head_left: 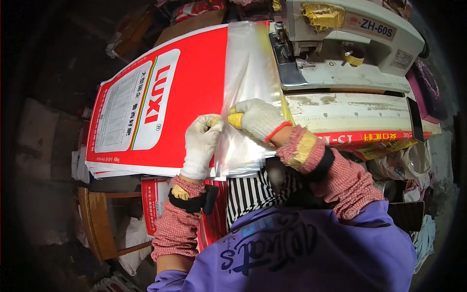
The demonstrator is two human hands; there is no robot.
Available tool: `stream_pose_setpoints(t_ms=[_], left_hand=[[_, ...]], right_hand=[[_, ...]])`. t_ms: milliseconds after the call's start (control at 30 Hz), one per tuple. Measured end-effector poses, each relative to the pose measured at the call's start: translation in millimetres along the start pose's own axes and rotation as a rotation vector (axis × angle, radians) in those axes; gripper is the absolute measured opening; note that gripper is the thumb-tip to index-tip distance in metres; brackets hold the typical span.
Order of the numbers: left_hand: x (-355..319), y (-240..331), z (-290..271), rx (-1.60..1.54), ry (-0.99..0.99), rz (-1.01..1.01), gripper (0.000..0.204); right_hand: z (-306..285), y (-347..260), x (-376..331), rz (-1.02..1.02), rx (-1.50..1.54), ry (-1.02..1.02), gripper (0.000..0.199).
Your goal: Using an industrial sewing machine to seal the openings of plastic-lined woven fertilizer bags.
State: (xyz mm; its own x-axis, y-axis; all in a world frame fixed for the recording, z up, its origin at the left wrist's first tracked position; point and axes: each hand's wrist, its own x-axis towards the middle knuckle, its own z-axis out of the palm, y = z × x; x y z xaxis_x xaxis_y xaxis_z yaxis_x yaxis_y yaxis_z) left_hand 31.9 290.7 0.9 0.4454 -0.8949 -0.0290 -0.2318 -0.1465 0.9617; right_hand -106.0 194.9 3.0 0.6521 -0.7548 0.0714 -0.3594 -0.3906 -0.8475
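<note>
two gloved hands, left hand and right hand, each grip pinching clear plastic liner edge between them.

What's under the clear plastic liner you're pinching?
The clear plastic liner lies on the red and white woven sack, red showing faintly through. Both gloved hands cover its near edge; deeper layers are hidden.

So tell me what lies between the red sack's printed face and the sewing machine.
In the head view, the clear plastic liner spans between the red sack and the sewing machine; both gloved hands pinch its edge.

Left hand gloved, fingers pinched, right hand gloved, pinching beside it
</note>
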Motion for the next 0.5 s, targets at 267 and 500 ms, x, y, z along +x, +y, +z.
stream_pose_setpoints(t_ms=[267, 500], left_hand=[[2, 9, -32, 0.093, -0.065, 0.074, 0.020], [-5, 43, -59, 0.013, 0.053, 0.193, 0.012]], right_hand=[[14, -1, 11, 0.289, 0.245, -0.226, 0.031], [26, -13, 20, -0.664, -0.701, 0.545, 0.019]])
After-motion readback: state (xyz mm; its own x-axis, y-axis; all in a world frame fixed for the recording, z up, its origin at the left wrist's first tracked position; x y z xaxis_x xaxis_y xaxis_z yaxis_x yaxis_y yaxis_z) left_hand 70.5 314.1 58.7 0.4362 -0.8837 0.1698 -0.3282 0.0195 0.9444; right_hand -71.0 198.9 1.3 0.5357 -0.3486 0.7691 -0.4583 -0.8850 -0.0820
